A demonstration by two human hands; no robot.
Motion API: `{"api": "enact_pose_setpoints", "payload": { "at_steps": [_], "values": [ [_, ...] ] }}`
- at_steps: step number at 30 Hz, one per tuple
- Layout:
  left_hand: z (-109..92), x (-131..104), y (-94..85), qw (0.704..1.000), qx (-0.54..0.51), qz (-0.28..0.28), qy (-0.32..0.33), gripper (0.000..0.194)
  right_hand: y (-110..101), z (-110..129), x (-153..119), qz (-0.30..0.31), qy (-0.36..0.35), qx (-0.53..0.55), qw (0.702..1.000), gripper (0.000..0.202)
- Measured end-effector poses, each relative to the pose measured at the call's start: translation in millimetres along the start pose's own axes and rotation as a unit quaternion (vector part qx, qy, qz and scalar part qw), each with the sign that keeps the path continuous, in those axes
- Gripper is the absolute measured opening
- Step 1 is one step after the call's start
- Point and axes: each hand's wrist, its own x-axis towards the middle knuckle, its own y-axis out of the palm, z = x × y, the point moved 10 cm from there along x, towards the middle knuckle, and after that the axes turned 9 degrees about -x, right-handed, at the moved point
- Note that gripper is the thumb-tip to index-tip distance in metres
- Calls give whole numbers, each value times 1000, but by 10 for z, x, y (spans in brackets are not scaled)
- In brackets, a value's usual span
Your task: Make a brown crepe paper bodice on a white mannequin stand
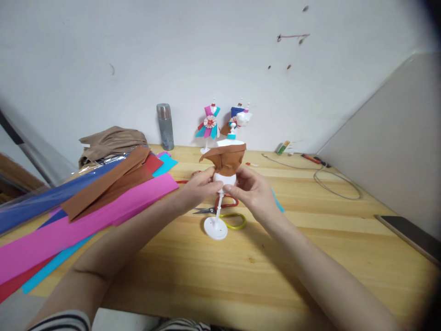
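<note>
A small white mannequin (224, 179) stands on a thin post with a round white base (215, 228) in the middle of the wooden table (310, 257). Brown crepe paper (224, 159) is wrapped around its upper part. My left hand (197, 185) grips the mannequin's body from the left. From the right, my right hand (251, 190) holds the same body, fingertips at the lower edge of the brown paper.
Scissors (223, 208) with red and yellow handles lie behind the base. Long pink, blue, brown and red paper sheets (96, 202) cover the table's left side. Two dressed mannequins (223, 122), a metal flask (165, 126), a cable (330, 184) and a phone (409, 236) stand or lie farther out.
</note>
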Motion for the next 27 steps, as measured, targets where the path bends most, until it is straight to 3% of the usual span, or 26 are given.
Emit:
{"api": "enact_pose_setpoints", "payload": {
  "at_steps": [3, 10, 15, 20, 24, 27],
  "values": [
    [-91, 4, -62, 998, -67, 0, 3, 30, 53, 54, -21, 28, 1, 60, 998, 35],
    [-133, 35, -367, 971, -203, -113, 63, 47, 97, 3, -43, 38, 14, 65, 997, 39],
    [-117, 10, -446, 970, -197, -134, 56, 39, 152, -13, -67, 45, 23, 67, 996, 39],
    [-268, -75, -490, 968, -154, -176, 90, 28, 154, 0, -64, 40, 28, 52, 997, 35],
    [-373, -110, -473, 965, -141, -188, 116, 33, 136, -12, -52, 31, 36, 52, 998, 38],
    [-334, -70, -414, 972, -150, -159, 91, 41, 119, -24, -54, 17, 35, 47, 998, 40]
  ]
}}
